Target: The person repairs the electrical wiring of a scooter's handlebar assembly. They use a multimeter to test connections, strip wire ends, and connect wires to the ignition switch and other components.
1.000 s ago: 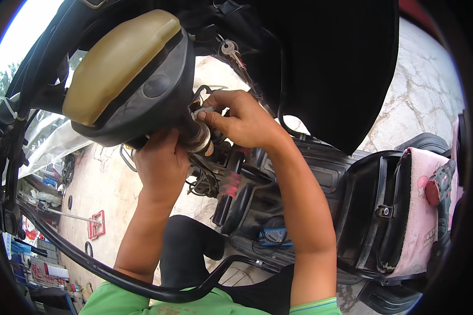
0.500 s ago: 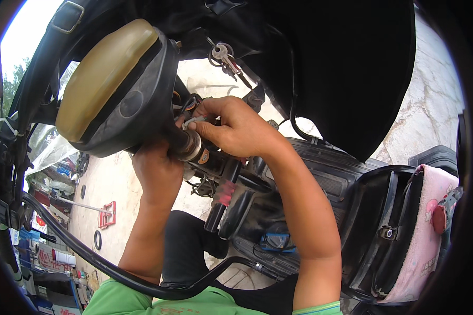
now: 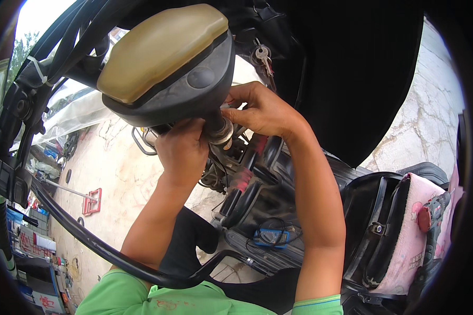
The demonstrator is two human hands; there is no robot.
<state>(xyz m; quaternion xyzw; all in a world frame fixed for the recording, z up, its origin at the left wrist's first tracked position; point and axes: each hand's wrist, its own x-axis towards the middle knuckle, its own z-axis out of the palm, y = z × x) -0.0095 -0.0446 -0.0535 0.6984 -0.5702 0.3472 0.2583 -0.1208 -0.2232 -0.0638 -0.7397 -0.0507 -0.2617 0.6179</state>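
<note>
A scooter's dashboard housing [image 3: 199, 84], dark grey with a yellowed top cover [image 3: 160, 50], tilts above my hands. Close under its lower edge is my left hand [image 3: 183, 149], thumb side up; its fingers are hidden behind the housing and the stem. My right hand [image 3: 260, 110] reaches in from the other side, thumb and fingers pinched on a small whitish piece, mostly covered by the fingers. Between both hands stands the stem with a worn metal collar [image 3: 223, 134]. Wiring and frame parts lie below it.
A key bunch [image 3: 263, 53] hangs beyond my right hand. On the footboard rests a blue multimeter [image 3: 272, 237] with leads. A black bent tube [image 3: 115, 254] crosses over my left forearm. Black fabric [image 3: 352, 68] spreads at far right; a pink cloth [image 3: 397, 236] drapes at the near right.
The housing, stem and both hands now appear farther right in view, with the housing tilted more upright. Wires and the whitish piece at my right fingertips are more hidden.
</note>
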